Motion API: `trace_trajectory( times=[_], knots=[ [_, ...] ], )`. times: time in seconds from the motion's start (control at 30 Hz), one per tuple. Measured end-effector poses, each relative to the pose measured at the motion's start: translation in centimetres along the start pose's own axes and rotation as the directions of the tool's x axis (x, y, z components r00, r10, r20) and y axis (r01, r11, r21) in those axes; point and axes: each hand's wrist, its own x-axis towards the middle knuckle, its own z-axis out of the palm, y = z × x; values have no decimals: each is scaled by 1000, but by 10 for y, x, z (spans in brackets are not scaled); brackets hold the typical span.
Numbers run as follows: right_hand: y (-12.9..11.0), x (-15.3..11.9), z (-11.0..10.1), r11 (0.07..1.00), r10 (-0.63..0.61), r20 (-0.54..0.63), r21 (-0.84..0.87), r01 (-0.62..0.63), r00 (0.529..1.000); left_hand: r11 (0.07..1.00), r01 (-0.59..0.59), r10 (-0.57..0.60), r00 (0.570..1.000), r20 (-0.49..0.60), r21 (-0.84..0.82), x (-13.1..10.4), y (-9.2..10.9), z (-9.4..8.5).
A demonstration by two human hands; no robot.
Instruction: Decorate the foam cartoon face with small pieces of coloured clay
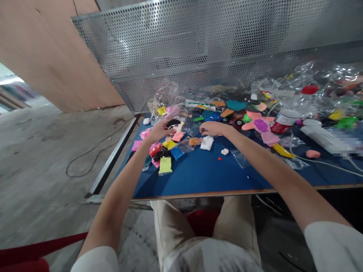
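My left hand (160, 130) is at the left edge of a flat clay face (178, 125) with black hair, its fingers closed on that edge. To the right, my right hand (211, 128) hovers over the blue table, fingers curled downward; whether something small is between them is hidden. Below the face lie a salmon packet (178, 136), a yellow packet (169, 144) and a blue packet (177, 152). Under my right hand sits a white packet (207, 143), with an orange packet (194, 141) beside it. A small white lump (225, 151) lies nearer the front edge.
A pale yellow packet (165, 165) is at the front left of the blue table (198, 177). On the right stand a red-labelled container (283, 120), a yellow banana-like piece (283, 151), white cables and clear plastic bags. A perforated metal panel (181, 53) rises behind.
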Motion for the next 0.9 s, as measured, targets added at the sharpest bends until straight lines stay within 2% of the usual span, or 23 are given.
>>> trace_trajectory(
  times=[0.17, 0.4, 0.53, 0.7, 0.77, 0.87, 0.9],
  knots=[
    [-3, 1, 7, 998, -17, 5, -58, 17, 1000, 996, -47, 53, 995, -81, 75, 16, -17, -18],
    [-7, 3, 13, 986, -35, -76, -165, 22, 997, 988, -27, 35, 998, -53, 153, 28, -37, -30],
    [-11, 4, 15, 980, -18, -50, -200, 7, 999, 984, -25, 37, 997, -67, 177, 25, -38, -35],
    [-15, 0, 12, 965, -38, -34, -260, 28, 999, 997, 33, -33, 999, 10, 64, 8, -39, -46],
    [-20, 1, 7, 971, -37, -107, -240, 10, 994, 998, 57, -57, 998, 3, 40, 0, -40, -50],
    [-38, 14, -4, 991, -47, -269, -134, 11, 962, 996, 72, -76, 994, -79, -58, -12, -41, -53],
    [-46, 22, -7, 995, -46, -286, -99, 18, 957, 992, 70, -81, 991, -108, -106, -16, -40, -53]
  ],
)
